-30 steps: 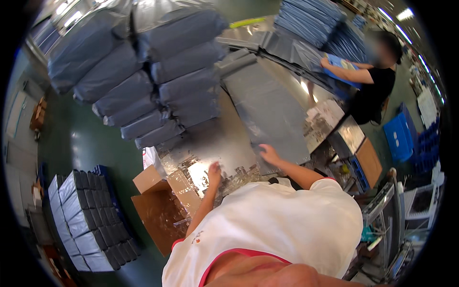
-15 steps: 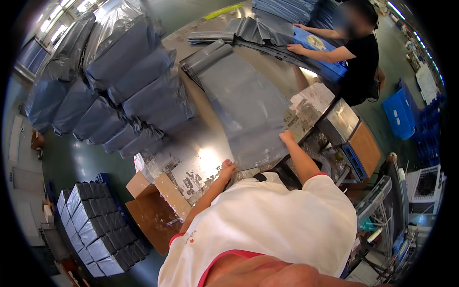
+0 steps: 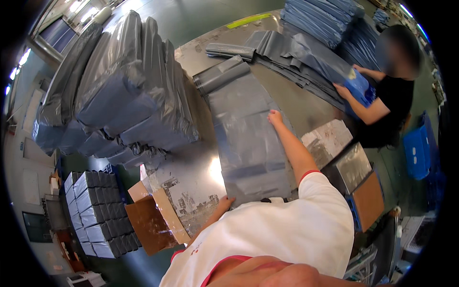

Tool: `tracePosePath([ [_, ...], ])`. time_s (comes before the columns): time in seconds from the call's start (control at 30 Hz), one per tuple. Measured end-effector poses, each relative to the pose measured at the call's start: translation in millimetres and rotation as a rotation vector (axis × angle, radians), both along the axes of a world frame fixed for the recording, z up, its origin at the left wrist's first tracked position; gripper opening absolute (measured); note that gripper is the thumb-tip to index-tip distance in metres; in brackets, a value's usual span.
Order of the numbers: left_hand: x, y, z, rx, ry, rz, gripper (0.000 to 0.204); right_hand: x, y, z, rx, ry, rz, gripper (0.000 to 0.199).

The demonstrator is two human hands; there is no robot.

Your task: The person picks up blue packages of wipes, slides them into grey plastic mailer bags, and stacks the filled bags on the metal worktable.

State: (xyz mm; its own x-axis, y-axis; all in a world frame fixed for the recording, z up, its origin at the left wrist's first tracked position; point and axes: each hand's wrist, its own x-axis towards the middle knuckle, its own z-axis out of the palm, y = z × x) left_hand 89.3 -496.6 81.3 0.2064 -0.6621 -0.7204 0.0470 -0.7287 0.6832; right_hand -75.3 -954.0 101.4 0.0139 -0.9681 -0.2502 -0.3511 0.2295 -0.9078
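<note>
A long grey plastic bag (image 3: 244,129) lies flat along the metal table (image 3: 191,172), its far end rolled. My right hand (image 3: 274,116) reaches out and rests on the bag's right edge, about halfway along. My left hand (image 3: 224,203) presses the bag's near left corner at the table's front edge. Neither hand lifts the bag. My white shirt hides the near end of the bag.
Filled grey sacks (image 3: 129,95) are stacked high at the left. An open cardboard box (image 3: 153,222) and bundled grey packs (image 3: 93,210) stand at lower left. Across the table another person (image 3: 387,100) handles a blue bag among flat grey bags (image 3: 296,52). Metal boxes (image 3: 344,162) sit right.
The view has swung closer over the table. My right hand has stretched farther along the grey bag, and my left hand has shifted to its near corner.
</note>
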Motion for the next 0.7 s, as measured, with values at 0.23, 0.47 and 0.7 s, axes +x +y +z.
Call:
tracePosePath([
  [0.23,-17,10,9,0.062,-0.045,0.101,0.029,62,-80,9,0.356,-0.281,-0.048,0.027],
  [0.47,-32,-31,40,0.187,-0.388,0.032,0.023,127,-120,63,0.044,-0.381,0.427,0.023],
  [0.7,-4,-143,-9,-0.189,-0.312,0.195,0.019,163,-234,100,-0.291,-0.436,0.261,0.045],
])
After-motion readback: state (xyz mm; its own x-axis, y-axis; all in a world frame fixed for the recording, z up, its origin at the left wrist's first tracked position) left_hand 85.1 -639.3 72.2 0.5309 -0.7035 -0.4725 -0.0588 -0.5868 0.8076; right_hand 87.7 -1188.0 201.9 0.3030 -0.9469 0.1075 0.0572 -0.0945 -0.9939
